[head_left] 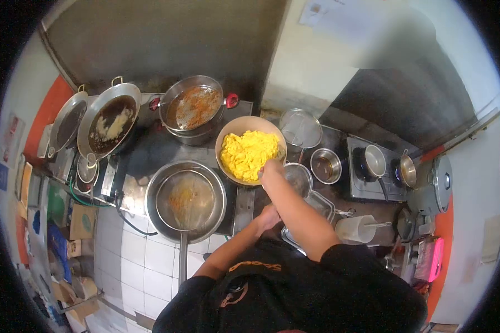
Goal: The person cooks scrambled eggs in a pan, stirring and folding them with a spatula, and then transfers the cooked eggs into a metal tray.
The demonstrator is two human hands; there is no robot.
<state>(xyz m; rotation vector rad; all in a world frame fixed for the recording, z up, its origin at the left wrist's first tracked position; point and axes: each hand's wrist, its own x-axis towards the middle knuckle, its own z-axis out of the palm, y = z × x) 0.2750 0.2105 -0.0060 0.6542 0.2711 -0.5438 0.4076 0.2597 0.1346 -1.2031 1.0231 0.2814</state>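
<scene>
My right hand (pixel 271 170) is at the lower right rim of a wide tan bowl (pixel 220 139), its fingers closed. Whatever they grip, perhaps a utensil, is hidden by the hand. Lumpy yellow food (pixel 250 152) like scrambled egg fills the bowl. Lower down, my left hand (pixel 268 217) is close to the counter edge, partly covered by my right forearm, so its fingers do not show clearly. Beside the bowl at lower left sits a large steel pan (pixel 153 191) with a round long-handled strainer (pixel 184 250) in it, holding orange and yellow bits.
A red-handled pot (pixel 193 133) with orange-brown crumbs stands behind. Farther left, a wok (pixel 89 119) holds dark oil and pale frying food. On the right are a mesh strainer (pixel 300 127), a small steel pot (pixel 325 166), a saucepan (pixel 375 160) on a burner and a white jug (pixel 353 229).
</scene>
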